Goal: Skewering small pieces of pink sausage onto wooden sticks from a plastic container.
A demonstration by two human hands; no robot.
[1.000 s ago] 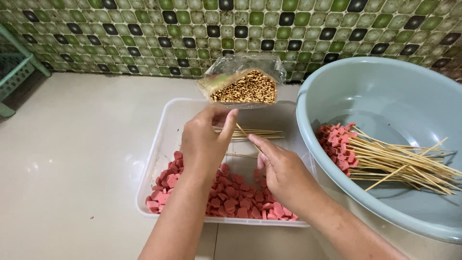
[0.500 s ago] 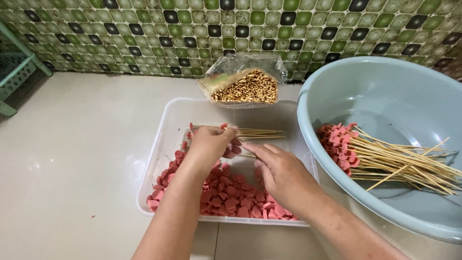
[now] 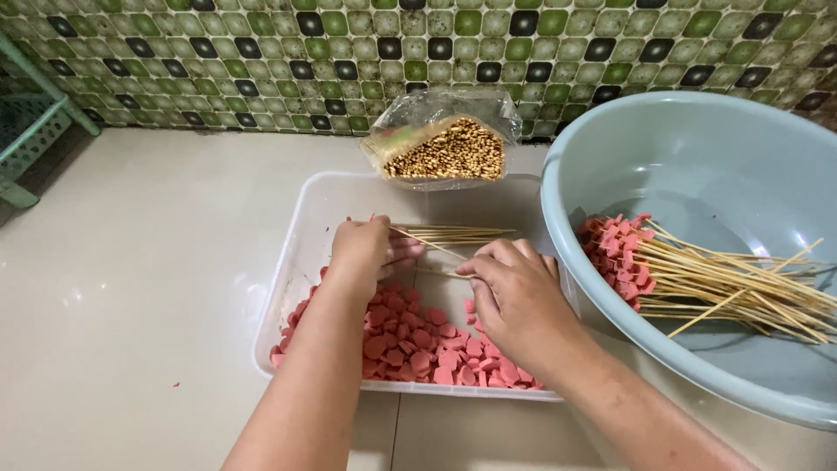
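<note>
While both hands worked over the tub (image 3: 301, 253), a skewer (image 3: 427, 245) passed between them.

The left hand (image 3: 362, 253) hovered above the pink slices (image 3: 418, 344) heaped in the clear tub, its grip narrow, fingers pinched on the skewer near its tip, where a slice seemed to sit, though I could not tell for sure. The right hand (image 3: 514, 292) lay just beside it, grip closed around the skewer's other end. More bare skewers (image 3: 458, 234) lay in the tub's far part. A bag (image 3: 445, 139) of skewers leaned on the tiled wall (image 3: 261, 52) behind the tub. To the right stood a pale blue basin (image 3: 697, 139), touching the tub, with loaded skewers (image 3: 697, 279) piled inside. All rested on a pale floor (image 3: 148, 288).
</note>
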